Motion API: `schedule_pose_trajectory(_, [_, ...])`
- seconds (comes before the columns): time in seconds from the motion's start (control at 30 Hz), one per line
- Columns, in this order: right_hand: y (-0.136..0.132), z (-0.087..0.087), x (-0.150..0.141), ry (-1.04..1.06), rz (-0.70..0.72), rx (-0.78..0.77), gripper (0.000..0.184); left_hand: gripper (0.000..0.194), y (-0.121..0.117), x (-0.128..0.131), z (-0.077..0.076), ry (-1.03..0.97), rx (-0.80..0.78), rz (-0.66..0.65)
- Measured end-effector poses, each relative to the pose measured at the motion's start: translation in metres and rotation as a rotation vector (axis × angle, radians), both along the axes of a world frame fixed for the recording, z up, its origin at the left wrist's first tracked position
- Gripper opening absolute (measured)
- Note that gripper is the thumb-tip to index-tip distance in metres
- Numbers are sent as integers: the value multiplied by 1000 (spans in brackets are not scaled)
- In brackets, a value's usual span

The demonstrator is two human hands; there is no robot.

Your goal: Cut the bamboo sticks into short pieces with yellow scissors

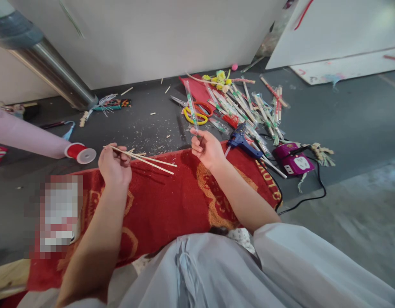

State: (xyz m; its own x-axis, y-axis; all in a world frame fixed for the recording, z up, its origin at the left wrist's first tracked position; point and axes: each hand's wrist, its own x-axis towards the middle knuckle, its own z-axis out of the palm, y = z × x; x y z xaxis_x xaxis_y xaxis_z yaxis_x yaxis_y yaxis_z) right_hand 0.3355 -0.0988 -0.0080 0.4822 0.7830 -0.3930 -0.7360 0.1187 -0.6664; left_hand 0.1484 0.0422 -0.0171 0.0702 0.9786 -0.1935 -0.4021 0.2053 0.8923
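Note:
My left hand (115, 164) is closed round several thin pale wooden sticks (152, 161), which fan out to the right above the red towel. Between the thumb and fingers of my right hand (205, 147) is a slim clear plastic wrapper (190, 100) with green print, standing upward. Behind that wrapper lie scissors with yellow and orange handles (197, 115), partly covered by it. To the right of my right hand rests a blue glue gun (244, 141), close to a pile of plastic-wrapped sticks (237, 102).
The red towel (158, 205) spreads below my hands. A red ribbon spool (80, 153) sits at the left, near a metal pole (56, 68). A purple power socket (293, 159) with a black cord (319, 179) is at the right. Wood scraps dot the grey surface (142, 111).

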Motion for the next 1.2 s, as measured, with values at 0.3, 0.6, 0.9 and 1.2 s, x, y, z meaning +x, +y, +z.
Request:
schedule_pose_trajectory(0.3, [1,-1,0,-13,29,-12,21,27,-4,2,5,20,-27,-8])
schedule_pose_trajectory(0.6, [1,-2,0,-19,40,-28,21,25,-2,1,1,11,-24,-27])
schedule_pose_trajectory(0.9, [1,-4,-1,-117,65,-45,20,25,-1,0,-3,17,-25,-50])
schedule_pose_trajectory(1.2, [0,-16,-4,-1192,-7,-458,42,17,-10,1,-7,102,203,-112])
